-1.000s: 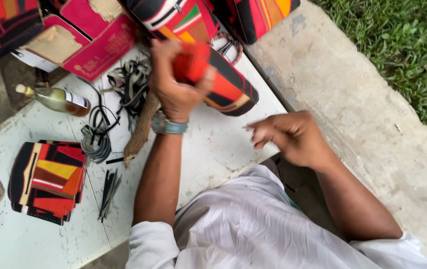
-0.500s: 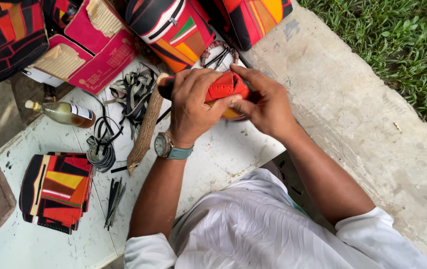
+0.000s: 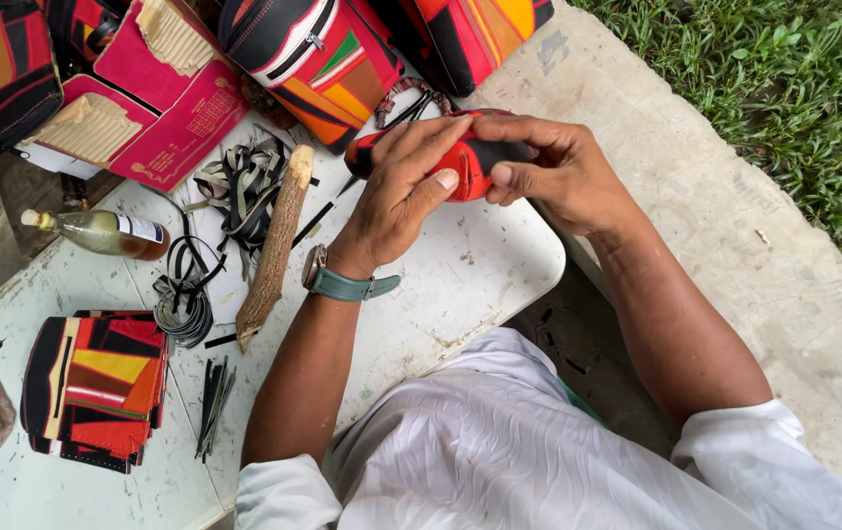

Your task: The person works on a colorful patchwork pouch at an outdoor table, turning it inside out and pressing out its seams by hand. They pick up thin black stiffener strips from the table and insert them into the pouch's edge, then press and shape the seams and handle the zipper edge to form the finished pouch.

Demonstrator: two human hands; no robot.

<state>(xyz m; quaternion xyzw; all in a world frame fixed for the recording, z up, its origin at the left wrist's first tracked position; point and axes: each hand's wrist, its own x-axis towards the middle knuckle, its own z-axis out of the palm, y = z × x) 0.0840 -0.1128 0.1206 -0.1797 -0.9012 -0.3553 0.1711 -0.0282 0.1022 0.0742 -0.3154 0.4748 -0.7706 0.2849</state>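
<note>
A white worktop (image 3: 460,285) is seen, scuffed and stained. At its 10 o'clock a glass bottle (image 3: 102,233) of pale liquid is laid on its side. A rough wooden stick (image 3: 273,250) is laid lengthwise near the middle, with a tangle of black straps (image 3: 244,182) at its 11 o'clock and a coiled black cord (image 3: 183,304) just beside its lower end. A folded patchwork pouch (image 3: 97,388) is placed at 8 o'clock. Pink cardboard boxes (image 3: 170,108) and a striped zipped bag (image 3: 318,59) are set along the 12 o'clock edge. Grass (image 3: 784,88) is visible at 2 o'clock.
</note>
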